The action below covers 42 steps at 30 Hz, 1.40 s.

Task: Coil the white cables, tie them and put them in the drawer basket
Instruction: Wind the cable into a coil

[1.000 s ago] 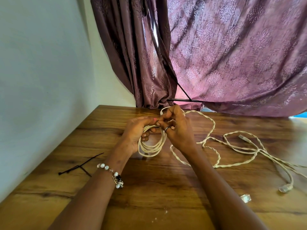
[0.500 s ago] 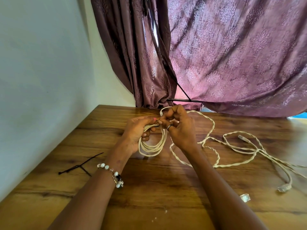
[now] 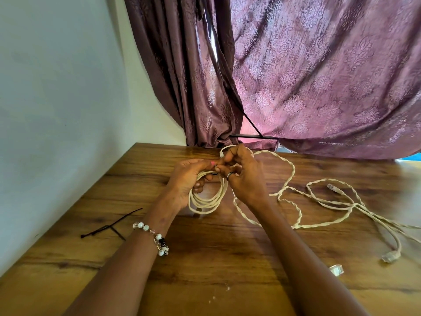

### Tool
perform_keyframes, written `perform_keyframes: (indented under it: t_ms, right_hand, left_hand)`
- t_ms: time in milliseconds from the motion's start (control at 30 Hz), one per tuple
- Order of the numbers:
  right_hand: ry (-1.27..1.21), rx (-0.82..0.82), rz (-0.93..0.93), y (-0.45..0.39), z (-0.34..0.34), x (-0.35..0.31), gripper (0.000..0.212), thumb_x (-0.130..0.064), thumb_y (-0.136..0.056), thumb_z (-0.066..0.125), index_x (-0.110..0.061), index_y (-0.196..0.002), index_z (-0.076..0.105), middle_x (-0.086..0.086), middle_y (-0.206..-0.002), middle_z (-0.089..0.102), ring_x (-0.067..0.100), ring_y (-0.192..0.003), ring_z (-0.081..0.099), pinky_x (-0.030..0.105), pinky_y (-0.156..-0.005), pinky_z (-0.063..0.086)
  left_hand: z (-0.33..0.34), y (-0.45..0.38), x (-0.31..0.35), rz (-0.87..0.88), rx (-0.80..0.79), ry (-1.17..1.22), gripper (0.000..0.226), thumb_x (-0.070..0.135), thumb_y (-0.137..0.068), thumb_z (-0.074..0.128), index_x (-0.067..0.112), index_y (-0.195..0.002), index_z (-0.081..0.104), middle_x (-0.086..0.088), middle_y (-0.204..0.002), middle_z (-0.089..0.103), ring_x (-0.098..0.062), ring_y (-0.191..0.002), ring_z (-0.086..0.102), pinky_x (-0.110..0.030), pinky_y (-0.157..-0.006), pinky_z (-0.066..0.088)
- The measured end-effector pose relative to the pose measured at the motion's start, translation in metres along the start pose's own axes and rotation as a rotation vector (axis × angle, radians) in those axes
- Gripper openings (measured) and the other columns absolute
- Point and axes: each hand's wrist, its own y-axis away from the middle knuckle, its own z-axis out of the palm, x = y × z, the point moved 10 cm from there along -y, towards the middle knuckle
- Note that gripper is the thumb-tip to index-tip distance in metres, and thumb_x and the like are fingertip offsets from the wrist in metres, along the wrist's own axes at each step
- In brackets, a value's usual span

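Spreading across the wooden table (image 3: 227, 258), loose white cable (image 3: 319, 222) trails right, while the left hand (image 3: 189, 179) grips the coiled loops (image 3: 205, 201) and the right hand (image 3: 246, 176) pinches a strand above them.

I'm holding both hands together mid-scene: left hand (image 3: 189, 179) gripping the coil (image 3: 206, 199), right hand (image 3: 245, 179) pinching cable beside it.

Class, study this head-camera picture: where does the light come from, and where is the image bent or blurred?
Head view: daylight glows pink through the curtain; the wide lens bows the wall and the table edge; the loose cable smears near the right edge; both hands and the coil stay sharp.
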Motion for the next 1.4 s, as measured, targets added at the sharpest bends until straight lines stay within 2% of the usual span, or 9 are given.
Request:
perform_keyframes:
  t_ms: [100, 200, 333, 433, 600, 900, 1067, 1200, 1400]
  right_hand:
    - [-0.004, -0.002, -0.015, 0.0001, -0.0006, 0.0005, 0.031, -0.003, -0.077, 0.075, -0.02, -0.083, 0.049, -0.006, -0.074, 0.066, 0.013, -0.067, 0.066, 0.027, -0.059, 0.053]
    - [-0.003, -0.008, -0.006, 0.0, -0.0001, 0.0018, 0.03, -0.004, -0.076, 0.075, -0.018, -0.083, 0.05, -0.011, -0.072, 0.065, 0.01, -0.067, 0.066, 0.027, -0.059, 0.053]
    - [-0.001, -0.01, 0.004, -0.0003, 0.0011, 0.0039, 0.031, -0.005, -0.076, 0.076, -0.02, -0.083, 0.049, -0.01, -0.072, 0.065, 0.015, -0.066, 0.066, 0.034, -0.06, 0.054]
    - [0.015, -0.007, -0.016, -0.0006, 0.001, 0.0023, 0.032, -0.006, -0.076, 0.076, -0.021, -0.082, 0.049, -0.002, -0.074, 0.067, 0.015, -0.065, 0.065, 0.031, -0.057, 0.053]
    - [0.014, -0.007, 0.001, -0.001, 0.0008, 0.0022, 0.042, -0.006, -0.076, 0.076, -0.034, -0.078, 0.045, -0.006, -0.074, 0.066, 0.016, -0.067, 0.067, 0.037, -0.061, 0.055]
    - [0.004, -0.013, 0.013, 0.0009, 0.0029, 0.0015, 0.043, -0.004, -0.076, 0.076, -0.034, -0.078, 0.044, -0.003, -0.074, 0.067, 0.019, -0.068, 0.068, 0.041, -0.062, 0.056]
    - [0.014, -0.031, -0.005, 0.0016, 0.0035, 0.0, 0.031, -0.003, -0.077, 0.075, -0.019, -0.084, 0.05, -0.013, -0.072, 0.063, 0.009, -0.069, 0.067, 0.03, -0.063, 0.056]
    - [0.008, -0.014, 0.002, 0.0004, 0.0013, 0.0025, 0.031, -0.002, -0.076, 0.075, -0.019, -0.086, 0.052, -0.014, -0.072, 0.063, 0.003, -0.069, 0.066, 0.016, -0.062, 0.052]
    - [0.031, 0.021, -0.055, 0.0009, 0.0021, 0.0013, 0.02, 0.007, -0.075, 0.072, -0.006, -0.091, 0.07, -0.023, -0.078, 0.062, -0.012, -0.072, 0.061, 0.004, -0.064, 0.044]
  left_hand:
    - [-0.0004, -0.0007, -0.0018, -0.011, -0.001, 0.017, 0.01, 0.01, -0.087, 0.063, 0.006, -0.078, 0.068, -0.008, -0.054, 0.055, -0.006, -0.029, 0.031, -0.012, -0.033, 0.021]
    - [-0.0003, 0.0, -0.0023, -0.014, -0.008, 0.032, 0.012, 0.009, -0.087, 0.062, 0.006, -0.077, 0.068, -0.007, -0.053, 0.055, -0.006, -0.029, 0.031, -0.013, -0.033, 0.02]
    - [0.0004, 0.0013, -0.001, -0.018, -0.015, 0.023, 0.012, 0.009, -0.087, 0.063, 0.006, -0.076, 0.066, -0.007, -0.051, 0.054, -0.005, -0.028, 0.031, -0.013, -0.032, 0.02]
    - [0.0002, 0.0013, -0.0012, -0.033, -0.025, 0.032, 0.012, 0.009, -0.087, 0.062, 0.005, -0.076, 0.066, -0.008, -0.052, 0.054, -0.005, -0.028, 0.031, -0.013, -0.032, 0.02]
    - [0.0004, 0.0015, -0.0011, -0.034, -0.035, 0.042, 0.013, 0.01, -0.088, 0.062, 0.004, -0.076, 0.066, -0.009, -0.053, 0.054, -0.005, -0.028, 0.031, -0.013, -0.032, 0.02]
    - [-0.0009, -0.0007, -0.0033, -0.041, -0.053, 0.018, 0.016, 0.01, -0.088, 0.061, 0.007, -0.075, 0.068, -0.007, -0.052, 0.054, -0.005, -0.028, 0.03, -0.012, -0.031, 0.021]
    - [0.0003, -0.0003, -0.0026, -0.039, -0.055, -0.012, 0.012, 0.01, -0.088, 0.061, 0.006, -0.08, 0.068, -0.006, -0.052, 0.054, -0.005, -0.028, 0.03, -0.013, -0.031, 0.02]
    - [0.0007, -0.0009, -0.0026, -0.04, -0.067, -0.016, 0.009, 0.009, -0.088, 0.062, 0.002, -0.088, 0.068, -0.008, -0.054, 0.055, -0.005, -0.028, 0.031, -0.012, -0.031, 0.022]
    - [0.0029, 0.0015, 0.0006, -0.004, -0.078, -0.046, 0.013, 0.011, -0.088, 0.063, 0.001, -0.084, 0.071, -0.011, -0.056, 0.061, -0.006, -0.029, 0.032, -0.014, -0.035, 0.022]
